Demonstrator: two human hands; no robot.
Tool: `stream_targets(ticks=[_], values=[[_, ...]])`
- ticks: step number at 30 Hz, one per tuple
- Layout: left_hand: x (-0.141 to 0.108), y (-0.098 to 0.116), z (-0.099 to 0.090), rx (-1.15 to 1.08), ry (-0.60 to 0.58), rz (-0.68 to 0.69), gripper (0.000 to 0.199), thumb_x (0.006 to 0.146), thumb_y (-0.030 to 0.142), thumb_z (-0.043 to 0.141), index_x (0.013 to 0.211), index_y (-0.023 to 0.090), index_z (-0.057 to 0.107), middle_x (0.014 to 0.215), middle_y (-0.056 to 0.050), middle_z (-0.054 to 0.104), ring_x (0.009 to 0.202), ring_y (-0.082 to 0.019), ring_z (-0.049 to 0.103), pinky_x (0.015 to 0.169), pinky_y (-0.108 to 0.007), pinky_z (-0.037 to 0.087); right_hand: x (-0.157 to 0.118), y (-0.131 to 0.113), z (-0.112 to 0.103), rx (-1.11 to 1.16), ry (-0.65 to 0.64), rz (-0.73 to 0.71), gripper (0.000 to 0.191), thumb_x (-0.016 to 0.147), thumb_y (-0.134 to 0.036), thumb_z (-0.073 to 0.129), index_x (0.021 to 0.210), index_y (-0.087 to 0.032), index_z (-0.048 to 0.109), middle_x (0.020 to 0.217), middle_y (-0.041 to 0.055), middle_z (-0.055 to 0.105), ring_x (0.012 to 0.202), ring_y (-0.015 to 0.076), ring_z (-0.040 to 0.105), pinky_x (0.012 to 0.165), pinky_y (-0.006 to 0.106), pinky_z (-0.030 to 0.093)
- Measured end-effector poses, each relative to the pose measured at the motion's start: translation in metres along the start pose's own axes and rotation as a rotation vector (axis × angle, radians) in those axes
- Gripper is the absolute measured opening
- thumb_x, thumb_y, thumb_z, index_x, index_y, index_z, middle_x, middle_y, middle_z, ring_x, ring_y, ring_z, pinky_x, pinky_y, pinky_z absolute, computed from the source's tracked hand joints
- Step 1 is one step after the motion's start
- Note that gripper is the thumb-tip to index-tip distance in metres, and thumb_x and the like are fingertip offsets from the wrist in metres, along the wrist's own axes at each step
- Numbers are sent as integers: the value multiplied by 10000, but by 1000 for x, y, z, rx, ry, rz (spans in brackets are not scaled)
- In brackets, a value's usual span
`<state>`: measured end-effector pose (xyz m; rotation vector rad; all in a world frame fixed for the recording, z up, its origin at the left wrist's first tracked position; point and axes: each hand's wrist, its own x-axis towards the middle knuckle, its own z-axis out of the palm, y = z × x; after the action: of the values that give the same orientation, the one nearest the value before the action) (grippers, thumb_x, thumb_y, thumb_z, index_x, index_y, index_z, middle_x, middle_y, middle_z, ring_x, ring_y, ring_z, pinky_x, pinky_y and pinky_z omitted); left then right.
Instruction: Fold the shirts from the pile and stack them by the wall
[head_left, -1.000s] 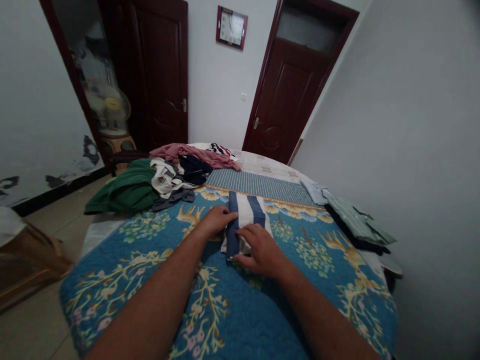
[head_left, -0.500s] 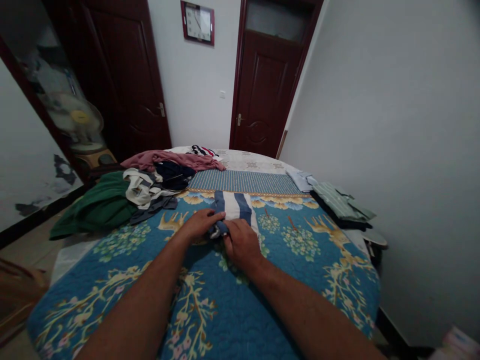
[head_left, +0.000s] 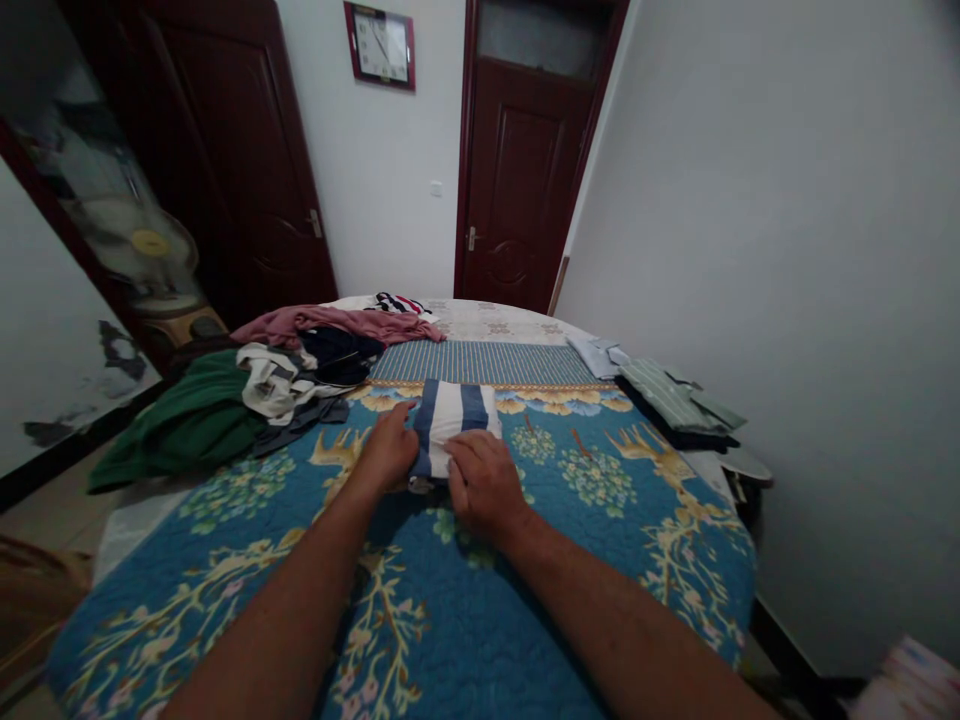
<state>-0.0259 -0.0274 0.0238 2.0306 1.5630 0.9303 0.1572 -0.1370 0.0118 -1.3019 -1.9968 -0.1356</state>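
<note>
A folded blue-and-white striped garment (head_left: 448, 408) lies in a compact bundle on the teal floral quilted cover (head_left: 480, 620). Along the garment's left edge is my left hand (head_left: 391, 448), touching it, thumb and index finger apart. My right hand (head_left: 486, 482) rests over the near right part of the bundle, its fingers laid across the white stripe. That hand hides the near right corner of the cloth. What kind of garment it is, I cannot tell.
To the left lies a loose pile with a green garment (head_left: 187, 415), a white one (head_left: 266, 385), a navy one (head_left: 341, 355) and a pink one (head_left: 322, 322). Folded clothes sit at the right edge: a green striped shirt (head_left: 667, 395) and a pale blue one (head_left: 592, 352). A wall (head_left: 750, 250) rises beyond.
The near end of the garment has been turned over, leaving a flatter, shorter bundle. My left hand has moved to its left side; my right hand now lies on top. The view has shifted slightly.
</note>
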Motion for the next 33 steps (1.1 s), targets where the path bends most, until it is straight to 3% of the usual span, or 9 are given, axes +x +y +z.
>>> stream_targets(ticks=[2,4,8,12,16,21,25,29,33], values=[[-6,9,3,126,-1,178,556,945,155,501,1488,189,617,1492,-158,653,1413,-296,596,1215,-455,460,0,11,3,-56,34,70,412,1060,-255,508,1416,-134,676,1489,165,657,1467,307,501,1235,502,380],[-16,18,8,260,-97,281,526,1012,226,467,1519,222,609,1583,-151,595,1513,-336,509,1266,-541,397,-2,20,10,-114,-16,141,497,1066,-292,513,1521,-114,600,1621,184,552,1574,348,389,1281,575,314],[-41,25,25,504,-202,250,571,1058,336,469,1616,228,520,1738,-166,424,1615,-447,345,1278,-738,253,-7,30,22,-151,-178,192,589,1069,-335,517,1621,-132,502,1723,177,424,1635,372,288,1299,669,236],[-54,9,27,537,-201,240,682,1069,472,480,1697,221,392,1795,-154,305,1633,-431,320,1309,-675,233,-5,35,21,-132,-236,220,636,1051,-377,549,1644,-158,475,1750,155,383,1650,351,264,1315,664,203],[-55,-6,19,517,-237,163,757,1082,573,400,1711,156,339,1777,-184,331,1646,-421,293,1307,-640,258,-3,41,22,-105,-230,243,673,1014,-439,610,1628,-190,495,1752,152,380,1641,363,285,1317,673,190],[-57,-9,17,511,-212,111,781,1091,580,355,1697,89,337,1746,-231,376,1639,-418,311,1295,-635,285,-5,58,35,7,-56,290,816,958,-450,646,1669,-128,408,1738,211,378,1637,372,300,1326,629,232],[-59,-3,10,489,-83,204,710,1067,473,457,1684,131,377,1755,-206,375,1632,-418,330,1292,-661,301,-1,91,39,203,175,497,770,946,-384,561,1636,-64,437,1668,244,470,1577,339,420,1306,535,326],[-45,12,5,415,6,424,549,1078,309,408,1604,178,496,1729,-147,444,1639,-334,336,1323,-595,312,1,118,36,438,228,711,645,900,-261,480,1524,-145,597,1524,165,643,1426,284,592,1244,480,419],[-29,28,22,417,-28,453,512,1101,307,366,1563,177,544,1671,-153,523,1613,-334,386,1306,-593,349,1,116,32,444,221,610,543,864,-219,483,1349,-214,728,1340,83,754,1285,253,656,1199,429,456]])
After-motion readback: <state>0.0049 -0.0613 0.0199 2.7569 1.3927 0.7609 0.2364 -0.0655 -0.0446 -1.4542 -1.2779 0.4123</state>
